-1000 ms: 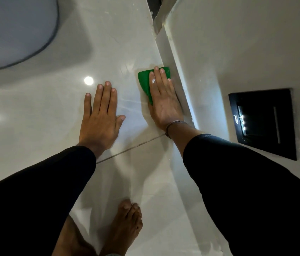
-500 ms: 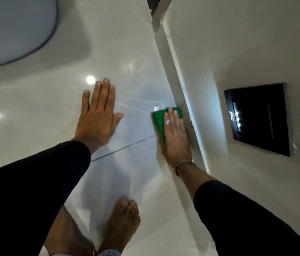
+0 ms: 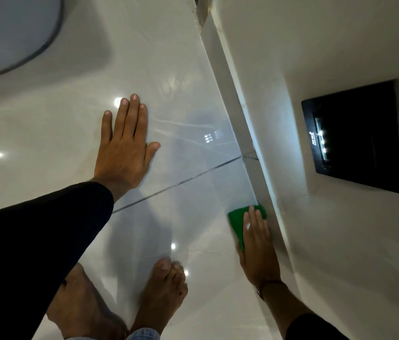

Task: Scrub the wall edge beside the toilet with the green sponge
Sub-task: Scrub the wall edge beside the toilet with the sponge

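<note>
My right hand (image 3: 257, 246) presses flat, fingers extended, pinning the soft green rectangular sponge (image 3: 236, 220) at five o'clock against the pale wall edge (image 3: 250, 182) to scrub it. My left hand (image 3: 125, 146), open-palmed and empty, braces on the glossy white tile surface (image 3: 181, 69) for balance.
</note>
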### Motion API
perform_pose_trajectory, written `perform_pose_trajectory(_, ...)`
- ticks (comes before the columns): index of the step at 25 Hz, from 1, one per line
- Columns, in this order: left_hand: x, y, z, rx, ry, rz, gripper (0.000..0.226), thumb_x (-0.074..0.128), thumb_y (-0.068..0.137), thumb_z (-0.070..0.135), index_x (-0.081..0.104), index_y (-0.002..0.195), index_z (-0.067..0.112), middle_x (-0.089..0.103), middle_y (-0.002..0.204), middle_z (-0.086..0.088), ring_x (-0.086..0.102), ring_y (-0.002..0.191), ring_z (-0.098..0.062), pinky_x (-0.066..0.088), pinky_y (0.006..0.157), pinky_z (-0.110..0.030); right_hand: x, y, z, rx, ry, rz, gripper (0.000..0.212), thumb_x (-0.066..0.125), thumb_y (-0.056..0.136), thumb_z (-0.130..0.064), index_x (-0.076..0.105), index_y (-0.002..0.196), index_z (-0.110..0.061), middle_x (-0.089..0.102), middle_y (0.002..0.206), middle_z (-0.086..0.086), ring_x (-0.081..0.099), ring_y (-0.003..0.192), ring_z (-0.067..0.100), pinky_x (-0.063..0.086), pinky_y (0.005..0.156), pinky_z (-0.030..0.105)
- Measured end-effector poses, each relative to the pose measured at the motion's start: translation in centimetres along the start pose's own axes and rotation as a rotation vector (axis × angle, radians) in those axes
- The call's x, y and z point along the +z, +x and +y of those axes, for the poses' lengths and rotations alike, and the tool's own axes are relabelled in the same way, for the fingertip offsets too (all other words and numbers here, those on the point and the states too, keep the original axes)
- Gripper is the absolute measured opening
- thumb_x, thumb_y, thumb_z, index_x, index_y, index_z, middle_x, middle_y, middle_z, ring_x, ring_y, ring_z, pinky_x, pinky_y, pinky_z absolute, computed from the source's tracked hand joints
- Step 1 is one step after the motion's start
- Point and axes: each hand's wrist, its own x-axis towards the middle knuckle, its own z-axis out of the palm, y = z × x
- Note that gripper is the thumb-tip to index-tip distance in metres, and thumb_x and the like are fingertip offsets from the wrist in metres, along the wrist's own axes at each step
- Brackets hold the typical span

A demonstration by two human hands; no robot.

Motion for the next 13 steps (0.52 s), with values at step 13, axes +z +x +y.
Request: perform_pose_trajectory(13, 0.4, 0.1, 0.1, 0.000, 0.043, 0.013, 0.079, 0.026, 0.114, 0.051, 0.005, 0.174, 0.004, 0.004, 0.184, -0.021, 0.001, 0.172, -0.037, 0.007, 0.137, -0.062, -3.0, 7.5, -3.2, 0.032, 0.016, 0.006, 0.075, 0.056, 0.102, -0.018, 0.014, 0.162, -0.003, 0.017, 0.170, 0.021, 0.013, 0.159, 0.035, 0.025, 0.125, 0.056)
